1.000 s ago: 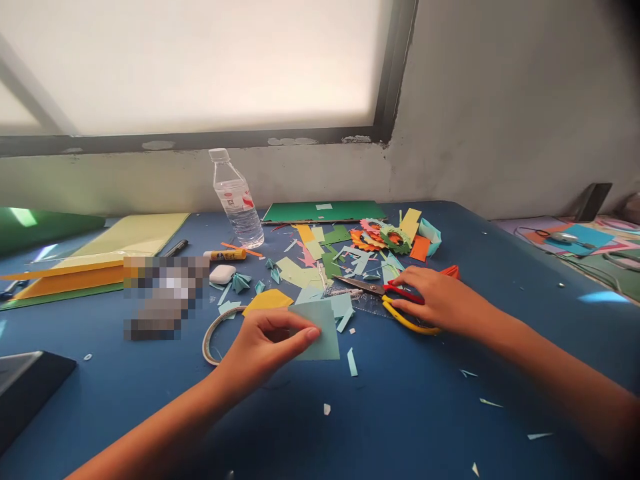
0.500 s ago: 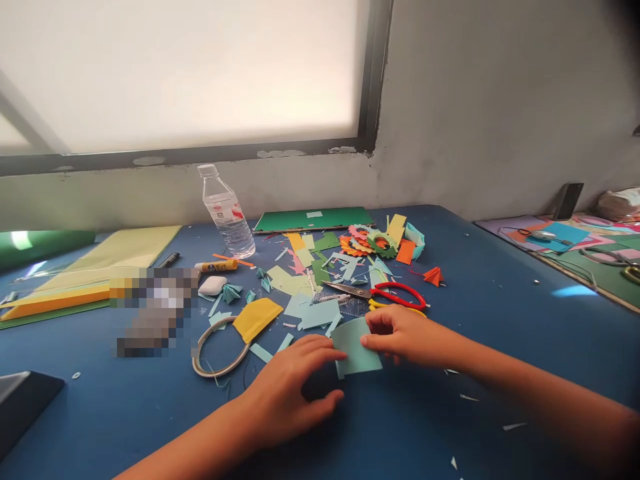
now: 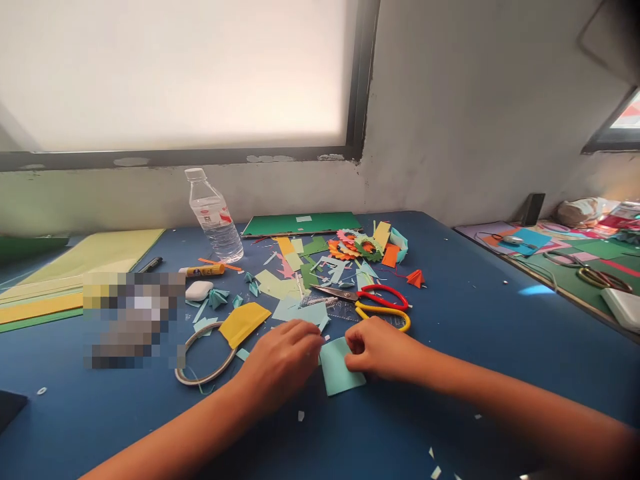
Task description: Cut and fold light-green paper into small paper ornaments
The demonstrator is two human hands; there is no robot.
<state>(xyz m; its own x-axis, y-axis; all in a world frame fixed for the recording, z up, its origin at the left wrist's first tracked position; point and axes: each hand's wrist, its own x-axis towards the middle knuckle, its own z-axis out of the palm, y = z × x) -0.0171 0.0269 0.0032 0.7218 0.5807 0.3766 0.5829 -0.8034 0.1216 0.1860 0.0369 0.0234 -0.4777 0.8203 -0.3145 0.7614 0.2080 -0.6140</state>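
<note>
Your two hands meet over a pale teal paper square (image 3: 341,371) lying on the blue counter (image 3: 480,313) near you: the left hand (image 3: 283,363) presses its fingertips at the square's left edge, and the right hand (image 3: 383,353) pinches its upper right corner. The piece looks flat and unfolded, so the shaping seems barely begun. Much has already been cut, to judge by the scraps of coloured paper (image 3: 293,283) strewn farther off, with folded rosettes (image 3: 357,247) at the far side. The scissors (image 3: 373,303) lie unused just beyond your right hand, the glue stick (image 3: 203,270) at the left near the water bottle (image 3: 214,217).
</note>
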